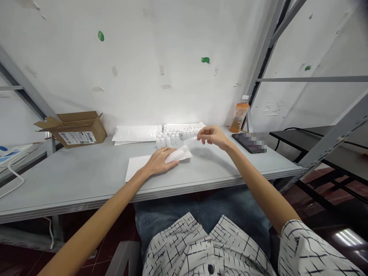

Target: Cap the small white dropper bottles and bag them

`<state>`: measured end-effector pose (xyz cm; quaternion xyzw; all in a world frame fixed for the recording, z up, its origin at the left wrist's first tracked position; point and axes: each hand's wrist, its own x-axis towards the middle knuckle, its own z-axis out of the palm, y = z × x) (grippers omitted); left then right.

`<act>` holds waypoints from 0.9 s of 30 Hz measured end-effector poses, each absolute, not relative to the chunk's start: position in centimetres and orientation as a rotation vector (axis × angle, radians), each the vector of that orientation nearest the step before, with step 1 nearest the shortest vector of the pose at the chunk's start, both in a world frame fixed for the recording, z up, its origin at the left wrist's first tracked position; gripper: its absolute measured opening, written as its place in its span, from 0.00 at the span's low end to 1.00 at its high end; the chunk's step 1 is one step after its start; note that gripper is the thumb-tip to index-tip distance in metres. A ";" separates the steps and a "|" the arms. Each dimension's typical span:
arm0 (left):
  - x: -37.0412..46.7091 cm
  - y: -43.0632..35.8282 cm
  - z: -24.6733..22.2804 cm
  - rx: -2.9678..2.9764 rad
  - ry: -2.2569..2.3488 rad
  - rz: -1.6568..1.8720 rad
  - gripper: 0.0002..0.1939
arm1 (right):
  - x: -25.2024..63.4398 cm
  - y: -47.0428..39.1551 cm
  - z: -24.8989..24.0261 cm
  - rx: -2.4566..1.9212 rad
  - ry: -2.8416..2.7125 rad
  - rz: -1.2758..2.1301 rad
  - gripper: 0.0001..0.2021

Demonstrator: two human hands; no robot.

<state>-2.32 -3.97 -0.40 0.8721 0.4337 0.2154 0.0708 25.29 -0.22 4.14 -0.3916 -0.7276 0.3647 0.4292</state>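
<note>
My left hand (161, 161) presses down on a white bubble mailer (180, 154), whose far part is folded or rolled over under my fingers and thumb. The mailer's flat end (137, 166) sticks out to the left below my wrist. My right hand (213, 137) is raised a little to the right, thumb and fingers pinched on the end of a thin translucent strip (191, 144). That strip runs down toward the folded mailer; whether it is still joined there, I cannot tell. Just behind my hands stand several small white dropper bottles (168, 139) with thin tips.
More white mailers (138, 133) lie against the wall behind the bottles. An open cardboard box (82, 130) is at the back left. At the right stand an orange drink bottle (239, 115) and a dark phone (247, 143). Metal posts frame the grey table (86, 176).
</note>
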 end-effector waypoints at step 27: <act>-3.5 -4.6 -0.2 2.554 1.251 0.779 0.29 | 18.1 -0.7 2.8 -0.827 -2.166 1.300 0.09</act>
